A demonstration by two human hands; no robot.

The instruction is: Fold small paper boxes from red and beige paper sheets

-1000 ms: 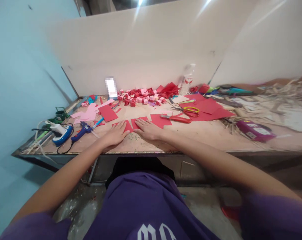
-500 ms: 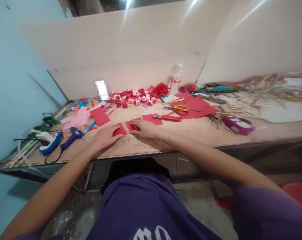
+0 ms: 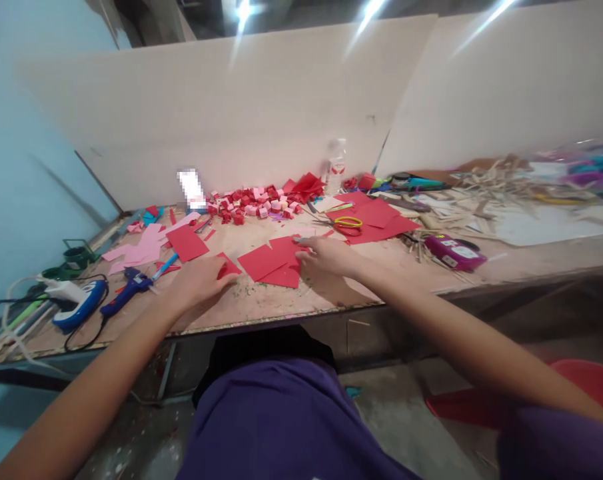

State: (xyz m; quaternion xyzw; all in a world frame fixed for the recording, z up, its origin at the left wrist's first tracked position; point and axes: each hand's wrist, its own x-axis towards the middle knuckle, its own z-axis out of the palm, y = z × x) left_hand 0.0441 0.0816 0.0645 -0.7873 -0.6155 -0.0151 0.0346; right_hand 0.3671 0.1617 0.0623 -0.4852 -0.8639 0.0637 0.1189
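Note:
My left hand point(image 3: 201, 279) rests on the table with thumb and fingers closing on a small red paper piece point(image 3: 230, 265), partly hidden under it. My right hand point(image 3: 326, 255) is curled over the handle of a utility knife point(image 3: 298, 240). The knife's grey blade end pokes out past the fingers, and most of its handle is hidden. Between the hands lie overlapping red paper pieces point(image 3: 268, 262), their right part close under my right fingers. Another red paper rectangle point(image 3: 187, 243) sits beyond my left hand.
Small red and pink paper cubes point(image 3: 256, 202) are heaped at the back, beside a bright phone point(image 3: 191, 189). Yellow-and-red-handled scissors point(image 3: 348, 225) lie on large red sheets point(image 3: 386, 223). A glue gun point(image 3: 128, 290) and power strip point(image 3: 84, 305) are left; a purple tape measure point(image 3: 454, 252) is right.
My right hand has moved off the middle red paper, rightward to the knife. The red pieces between the hands now overlap. My left hand stays near its paper piece. The view has shifted slightly.

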